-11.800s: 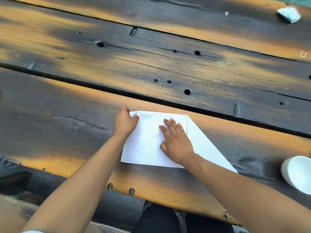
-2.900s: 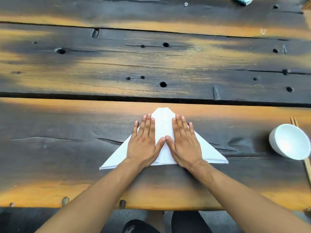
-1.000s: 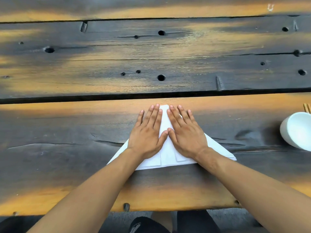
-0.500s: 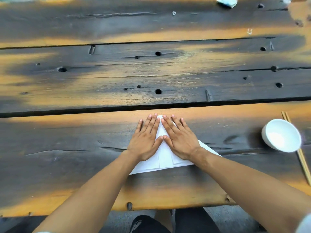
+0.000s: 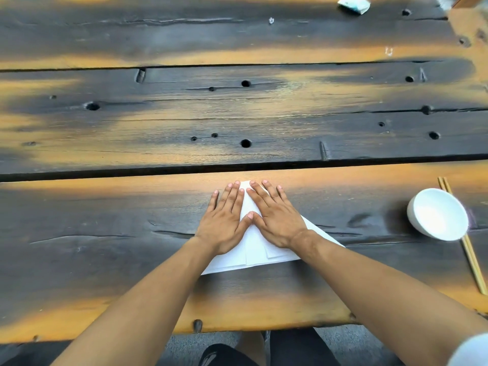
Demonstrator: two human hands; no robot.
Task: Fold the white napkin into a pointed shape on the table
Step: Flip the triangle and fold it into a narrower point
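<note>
One napkin, white, folded to a point. Two hands flat on it: left hand, right hand. One white bowl to the right. Two chopsticks, side by side, partly under the bowl. One crumpled scrap at the far edge. One table, three planks in view.

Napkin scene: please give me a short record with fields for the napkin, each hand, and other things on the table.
napkin: white, folded, point away from person
left hand: flat, pressing napkin
right hand: flat, pressing napkin
thumbs: touching
bowl: white, at right
chopsticks: beside bowl
table: dark weathered planks
</note>
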